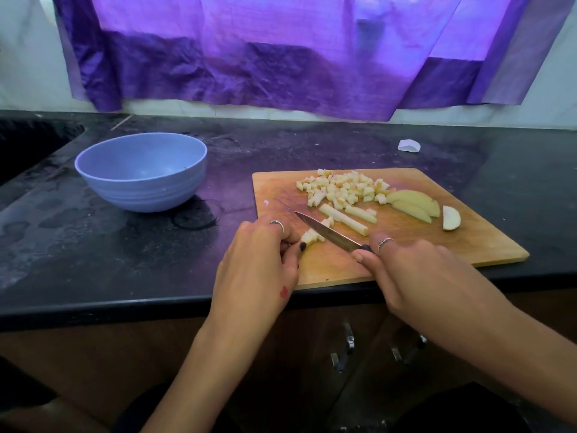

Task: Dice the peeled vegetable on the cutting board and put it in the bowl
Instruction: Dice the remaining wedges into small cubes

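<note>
Wooden and pale brown, the cutting board [437, 245] is laid on the black counter [93, 251], its near corner close to the counter's front edge. A knife [327, 232] is held by the right hand [415, 276], whose grip is closed around the dark handle, fingers curled and a ring seen on the forefinger; the blade is angled toward the left and its tip lies on the board. A short strip of the peeled vegetable [310, 237] is pinched against the board by the curled fingertips of the left hand [259, 264], just beside the blade, and the grip there is tight on that piece. Two longer strips [343, 218] are lying near the middle of the board. A heap of diced pieces [340, 187] is gathered toward the far edge, with uncut slices [415, 203] just to its right and one wedge [451, 217] beside them. A blue bowl [140, 195] is set on the counter to the left of the board, apart from it, with no pieces seen inside. Purple cloth [281, 57] is hung across the wall behind.
</note>
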